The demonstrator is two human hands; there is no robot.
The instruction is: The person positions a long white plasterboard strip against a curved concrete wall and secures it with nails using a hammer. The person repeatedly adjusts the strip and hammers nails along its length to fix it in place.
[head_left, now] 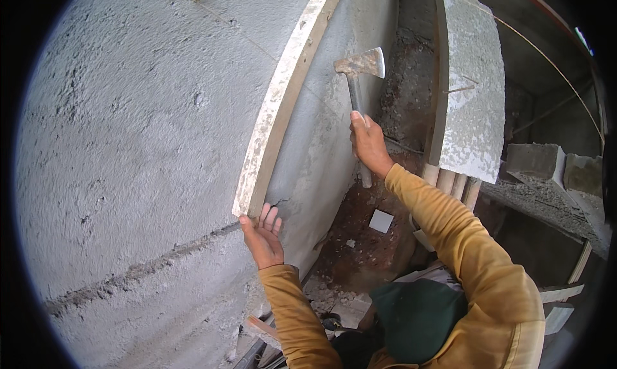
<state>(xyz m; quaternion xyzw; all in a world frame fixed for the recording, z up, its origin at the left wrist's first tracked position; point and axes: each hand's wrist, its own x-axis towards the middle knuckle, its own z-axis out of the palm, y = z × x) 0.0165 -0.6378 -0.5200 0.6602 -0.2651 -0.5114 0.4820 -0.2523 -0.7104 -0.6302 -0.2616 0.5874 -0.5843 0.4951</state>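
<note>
My right hand is closed round the handle of a hatchet. The hatchet stands upright, its rusty head at the top and its bright edge turned to the right, apart from the wall. A long, narrow wooden plank, spattered with pale plaster, lies along the grey wall. At the plank's lower end is my left hand, thumb on the left corner and fingers curving up at the right side. The fingers' exact contact with the wood is partly hidden.
A plaster-stained board rests on several round poles at the right. Concrete blocks sit beyond it. Below, a white square piece lies on reddish ground with rubble. A string crosses the upper right.
</note>
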